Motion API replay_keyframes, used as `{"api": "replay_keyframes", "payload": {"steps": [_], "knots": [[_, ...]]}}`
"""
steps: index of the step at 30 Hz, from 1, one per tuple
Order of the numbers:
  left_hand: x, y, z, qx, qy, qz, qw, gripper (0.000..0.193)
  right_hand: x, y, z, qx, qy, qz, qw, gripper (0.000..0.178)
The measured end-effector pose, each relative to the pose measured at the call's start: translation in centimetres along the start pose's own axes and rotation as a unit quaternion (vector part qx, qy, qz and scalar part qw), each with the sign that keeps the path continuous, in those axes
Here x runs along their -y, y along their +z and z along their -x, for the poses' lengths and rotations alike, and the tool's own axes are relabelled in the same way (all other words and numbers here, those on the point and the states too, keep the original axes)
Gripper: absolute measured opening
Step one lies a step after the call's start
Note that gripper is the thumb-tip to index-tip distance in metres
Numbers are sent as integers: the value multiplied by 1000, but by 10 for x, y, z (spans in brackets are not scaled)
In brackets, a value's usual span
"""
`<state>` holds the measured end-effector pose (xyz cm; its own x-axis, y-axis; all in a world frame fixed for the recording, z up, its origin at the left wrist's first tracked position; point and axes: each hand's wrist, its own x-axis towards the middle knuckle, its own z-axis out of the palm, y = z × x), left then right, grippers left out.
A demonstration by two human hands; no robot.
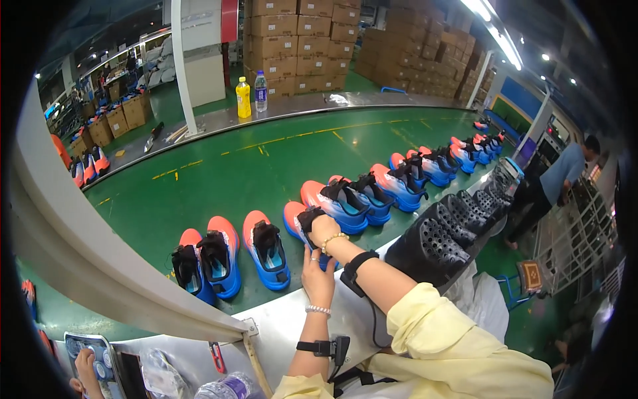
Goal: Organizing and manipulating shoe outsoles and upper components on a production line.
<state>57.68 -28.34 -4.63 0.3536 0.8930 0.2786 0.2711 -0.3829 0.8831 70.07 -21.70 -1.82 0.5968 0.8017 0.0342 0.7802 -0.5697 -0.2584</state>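
A sneaker point(291, 214) in coral and blue stands on the green surface, with both of my hands on it. My right hand point(324, 231), a beaded bracelet at its wrist, is closed at the shoe's black upper opening; its fingertips are partly hidden. Along the heel end, my left hand point(318, 276) grips the side with its fingers pointing up. Left of this shoe sit a single sneaker point(267, 249) and a pair of sneakers point(221, 256). To the right, more sneakers point(335, 203) run in a row toward the far end.
Black perforated shoe-shaped forms point(432, 243) line the metal ledge at right. A yellow bottle point(244, 98) and a clear bottle point(261, 92) stand on the far ledge. A white post point(113, 246) crosses the left foreground. Another person point(558, 179) bends by a rack at right.
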Motion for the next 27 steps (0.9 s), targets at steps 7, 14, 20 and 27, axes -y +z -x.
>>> {"api": "replay_keyframes", "payload": {"steps": [7, 14, 20, 27], "knots": [[-1, -4, -1, -25, 7, -44, 999, 32, 1, -36, 11, 110, -54, -15, 992, 36], [5, 4, -3, -44, 52, -33, 997, 32, 9, -40, 22, 15, -38, -47, 998, 38], [16, 14, -5, -23, 17, 21, 999, 36, 2, -9, -16, 17, -127, -33, 991, 38], [16, 11, -10, -37, 81, -27, 996, 44, 1, -62, 40, 46, -237, -11, 970, 32]]}}
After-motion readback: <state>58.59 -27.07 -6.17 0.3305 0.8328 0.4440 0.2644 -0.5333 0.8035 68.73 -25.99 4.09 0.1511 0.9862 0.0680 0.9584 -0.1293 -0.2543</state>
